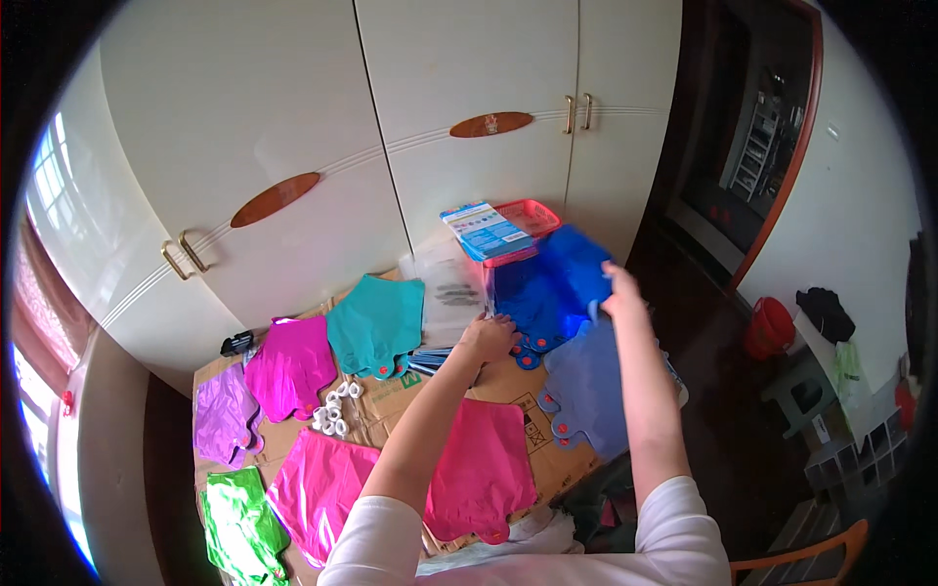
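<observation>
Blue foil is what both hands are on: the right hand [618, 289] pinches the upper edge of a dark blue foil balloon [552, 288], fingers closed on it, while the left hand [489, 337] presses curled fingers at its lower left edge. The balloon lies on flattened cardboard [508, 386] before the white wardrobe [322, 127], beside teal [376, 322], magenta [291, 363] and pink [481, 469] balloons.

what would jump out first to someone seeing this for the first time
Bright foil balloons fan across flattened cardboard on the floor: a teal balloon at centre, magenta balloon and purple balloon to its left, a green balloon at the lower left. The right hand lifts a deep blue balloon by its edge while the left hand rests at the blue stack, before tall white wardrobe doors.
</observation>
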Demonstrator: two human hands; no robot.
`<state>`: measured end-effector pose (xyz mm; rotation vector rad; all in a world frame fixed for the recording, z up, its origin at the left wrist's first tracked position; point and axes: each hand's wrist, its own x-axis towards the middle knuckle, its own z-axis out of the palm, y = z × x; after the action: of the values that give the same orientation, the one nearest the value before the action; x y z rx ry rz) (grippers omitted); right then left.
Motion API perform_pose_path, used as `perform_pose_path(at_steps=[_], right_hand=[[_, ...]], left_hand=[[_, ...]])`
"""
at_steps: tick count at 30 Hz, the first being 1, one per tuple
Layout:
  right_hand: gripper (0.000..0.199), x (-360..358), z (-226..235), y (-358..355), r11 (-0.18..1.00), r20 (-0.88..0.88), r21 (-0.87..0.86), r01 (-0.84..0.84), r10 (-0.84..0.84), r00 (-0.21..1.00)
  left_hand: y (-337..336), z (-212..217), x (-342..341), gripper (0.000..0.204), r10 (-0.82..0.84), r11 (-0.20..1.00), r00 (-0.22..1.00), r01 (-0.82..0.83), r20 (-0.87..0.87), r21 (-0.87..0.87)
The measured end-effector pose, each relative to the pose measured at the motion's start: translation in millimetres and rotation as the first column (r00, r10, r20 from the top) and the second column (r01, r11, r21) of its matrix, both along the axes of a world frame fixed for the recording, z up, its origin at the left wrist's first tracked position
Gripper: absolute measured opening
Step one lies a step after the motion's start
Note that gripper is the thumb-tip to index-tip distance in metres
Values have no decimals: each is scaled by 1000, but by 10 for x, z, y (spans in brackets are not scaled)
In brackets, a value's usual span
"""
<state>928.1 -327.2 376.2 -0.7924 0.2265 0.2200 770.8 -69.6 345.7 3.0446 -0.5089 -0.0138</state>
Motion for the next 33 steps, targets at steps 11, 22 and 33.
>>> perform_pose_path(at_steps=[11, 22, 33], right_hand=[[20, -1167, 1845, 920, 210, 882, -425, 880, 314, 351], [18, -2013, 408, 3601, 369, 351, -568, 736, 917, -189], [20, -2411, -206, 3981, 194, 159, -747, 636, 981, -113]], left_hand=[[376, 391, -438, 53, 208, 943, 963, -151, 169, -298], [2302, 578, -2202, 32, 662, 717, 709, -507, 241, -478], [2586, 321, -2634, 33, 669, 687, 721, -508, 180, -519]])
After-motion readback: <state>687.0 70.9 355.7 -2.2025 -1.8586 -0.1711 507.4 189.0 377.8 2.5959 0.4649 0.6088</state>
